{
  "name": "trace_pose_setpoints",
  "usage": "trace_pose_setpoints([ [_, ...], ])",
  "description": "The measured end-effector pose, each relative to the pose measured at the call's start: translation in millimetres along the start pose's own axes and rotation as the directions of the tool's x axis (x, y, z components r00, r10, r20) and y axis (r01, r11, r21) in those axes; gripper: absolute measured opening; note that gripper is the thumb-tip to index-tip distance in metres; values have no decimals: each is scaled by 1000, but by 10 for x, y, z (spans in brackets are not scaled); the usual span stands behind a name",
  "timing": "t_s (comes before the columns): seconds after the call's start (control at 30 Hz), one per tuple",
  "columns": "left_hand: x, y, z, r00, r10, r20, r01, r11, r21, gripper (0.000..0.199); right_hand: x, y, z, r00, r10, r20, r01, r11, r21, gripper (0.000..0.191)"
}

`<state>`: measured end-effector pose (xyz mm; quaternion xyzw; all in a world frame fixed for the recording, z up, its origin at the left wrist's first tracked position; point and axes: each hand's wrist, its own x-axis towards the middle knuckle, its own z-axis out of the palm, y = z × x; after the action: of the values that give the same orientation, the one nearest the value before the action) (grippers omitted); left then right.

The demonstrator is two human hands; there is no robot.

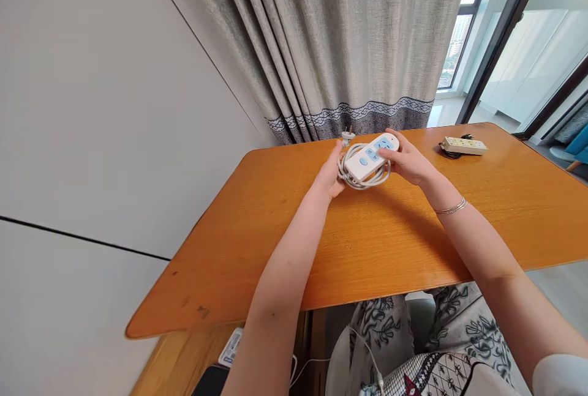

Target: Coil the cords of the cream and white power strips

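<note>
A white power strip [371, 158] with light-blue socket faces is held above the far part of the table, tilted up to the right. Its pale grey cord is coiled round behind it. My left hand [331, 173] is closed on the coiled cord at the strip's lower left end; the fingers are partly hidden behind it. The plug [348, 136] sticks up just above that hand, prongs upward. At the strip's upper right end, my right hand [404, 156] grips it, thumb on the socket face and fingers underneath.
A second, cream power strip [463, 145] with a black cord lies at the table's far right. The wooden table [239, 249] has a wall on its left and a grey curtain [367, 47] behind. A white cable [367, 350] hangs over the lap below the front edge.
</note>
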<state>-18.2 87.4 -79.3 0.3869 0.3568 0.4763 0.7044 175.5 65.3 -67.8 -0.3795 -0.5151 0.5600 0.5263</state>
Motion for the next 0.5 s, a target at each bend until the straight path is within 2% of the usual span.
trace_pose_setpoints([
  [0.13, 5, -99, 60, 982, 186, 23, -184, 982, -48, 41, 139, 185, 1, 981, -49, -186, 78, 985, 154, 73],
  [0.23, -45, -189, 118, 957, 289, 31, -291, 955, 57, 62, 187, 258, -2, 969, -21, -245, 77, 972, 222, 63],
  [0.33, -63, -243, 146, 955, 296, -30, -288, 944, 162, 77, 191, 290, 11, 970, -3, -244, 59, 973, 222, 66],
  [0.43, -26, -277, 146, 954, 257, -157, -231, 959, 166, 99, 181, 307, 32, 969, -29, -244, 76, 979, 187, 72],
  [0.5, 17, -313, 136, 935, 278, -220, -248, 956, 155, 113, 177, 313, 41, 972, -42, -231, 83, 982, 172, 74],
])
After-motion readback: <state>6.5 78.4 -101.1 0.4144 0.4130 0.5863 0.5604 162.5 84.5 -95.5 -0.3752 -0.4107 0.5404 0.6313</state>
